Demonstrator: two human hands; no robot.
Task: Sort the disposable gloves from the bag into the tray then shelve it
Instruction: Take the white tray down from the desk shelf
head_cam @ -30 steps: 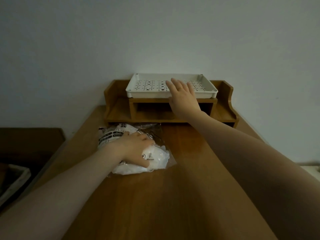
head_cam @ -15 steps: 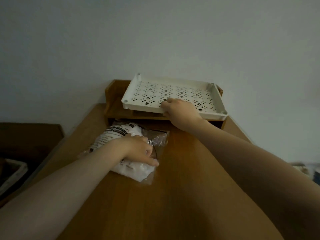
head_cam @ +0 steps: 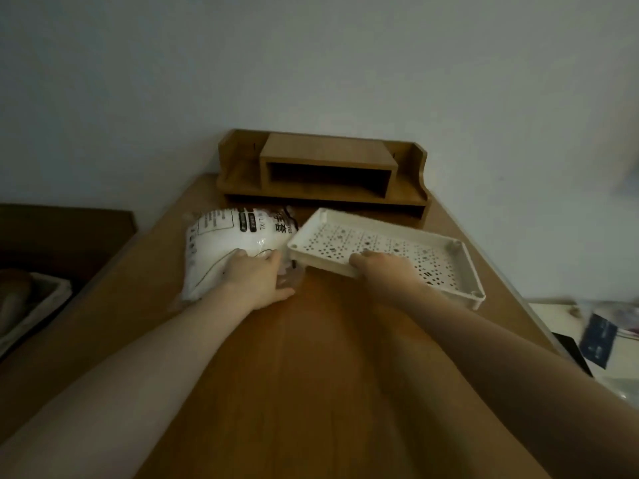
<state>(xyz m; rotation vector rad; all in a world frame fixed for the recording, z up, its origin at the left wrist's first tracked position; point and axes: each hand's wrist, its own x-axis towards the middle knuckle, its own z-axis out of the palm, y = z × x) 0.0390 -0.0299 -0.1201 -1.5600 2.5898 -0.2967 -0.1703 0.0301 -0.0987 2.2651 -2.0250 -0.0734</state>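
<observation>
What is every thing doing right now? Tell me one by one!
left hand: resting on the bag, fingers curled over it.
right hand: gripping the tray's near edge.
bag of gloves: full, lying on the desk.
tray: empty, tilted, off the shelf.
wooden shelf: nothing on top.

Wooden table running from near to far, ending at a pale wall. Far left, a dark low surface with a blurred light-rimmed basket. Near right, a white surface carrying a blurred dark blue packet.
</observation>
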